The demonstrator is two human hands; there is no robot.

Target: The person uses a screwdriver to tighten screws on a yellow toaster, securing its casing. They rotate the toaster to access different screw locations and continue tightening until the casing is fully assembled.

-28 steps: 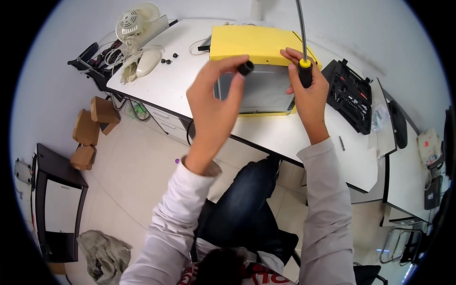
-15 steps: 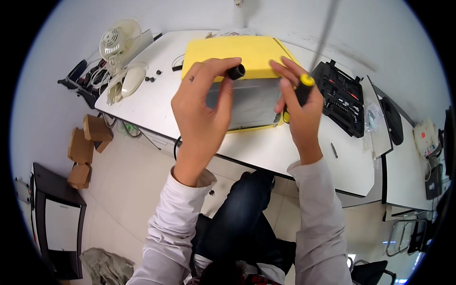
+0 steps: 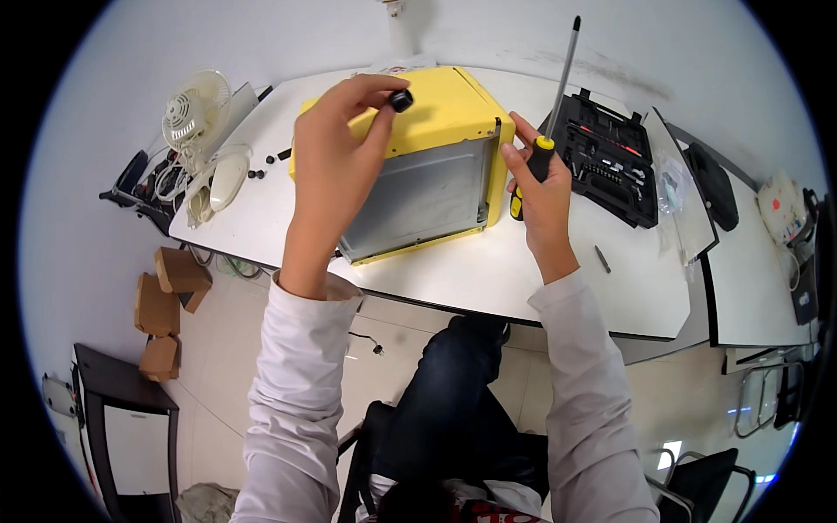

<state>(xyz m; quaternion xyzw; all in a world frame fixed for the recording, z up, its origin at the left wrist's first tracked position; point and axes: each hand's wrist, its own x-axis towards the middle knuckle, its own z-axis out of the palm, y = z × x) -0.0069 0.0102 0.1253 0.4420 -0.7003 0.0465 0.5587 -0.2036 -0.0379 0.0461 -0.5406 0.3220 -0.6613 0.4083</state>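
Note:
A short black cylindrical piece [image 3: 401,100], like a knob or rubber foot, is pinched between the thumb and forefinger of my left hand [image 3: 336,152]. That hand is raised over a yellow box-shaped appliance [image 3: 445,100], whose grey metal panel [image 3: 414,196] faces me. My right hand [image 3: 545,187] is closed around the black and yellow handle of a screwdriver [image 3: 562,83], its shaft pointing up. The fingers of this hand also rest at the appliance's right edge. My left hand and forearm hide part of the appliance's left side.
On the white table [image 3: 475,279], an open black tool case [image 3: 610,157] lies right of the appliance, with a small dark bit [image 3: 602,259] nearer me. Several small black pieces [image 3: 270,159] sit at the left, near a white fan [image 3: 196,109]. Cardboard boxes [image 3: 157,303] stand on the floor.
My left hand has moved up and left with the black piece. The appliance sits further left and turned, showing more of its metal panel. The screwdriver's shaft has become sharp in view.

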